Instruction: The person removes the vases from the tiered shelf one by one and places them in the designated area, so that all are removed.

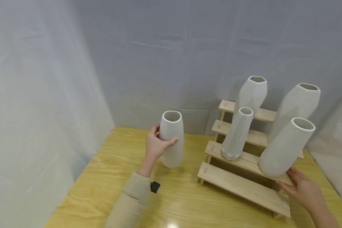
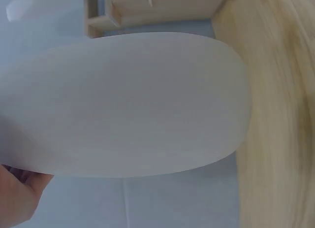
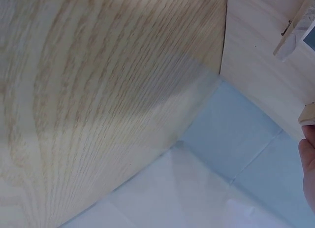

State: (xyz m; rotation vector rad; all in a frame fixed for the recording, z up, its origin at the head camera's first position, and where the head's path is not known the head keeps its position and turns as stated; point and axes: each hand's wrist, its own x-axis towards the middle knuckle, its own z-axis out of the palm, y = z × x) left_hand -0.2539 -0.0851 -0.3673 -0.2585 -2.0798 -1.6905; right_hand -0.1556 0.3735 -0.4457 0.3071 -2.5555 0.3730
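A smooth white vase (image 1: 173, 152) with a round mouth is upright on the left, its pale side (image 2: 128, 105) filling much of the left wrist view. My left hand (image 1: 156, 144) grips it around the upper body, thumb across the front. Whether its base touches the table cannot be told. To the right stands a tiered wooden stand (image 1: 242, 186). My right hand (image 1: 305, 190) holds the right end of its second step from the bottom, beside a tilted-looking round-mouthed white vase (image 1: 285, 148). The right wrist view catches only some fingers (image 3: 309, 154) at the shelf end.
On the stand are a slim fluted vase (image 1: 237, 134) and two faceted vases (image 1: 252, 95), (image 1: 297, 107) further back. The lowest step holds nothing. Beneath lies a yellow wooden table (image 1: 102, 180); a grey cloth backdrop (image 1: 148, 63) hangs behind.
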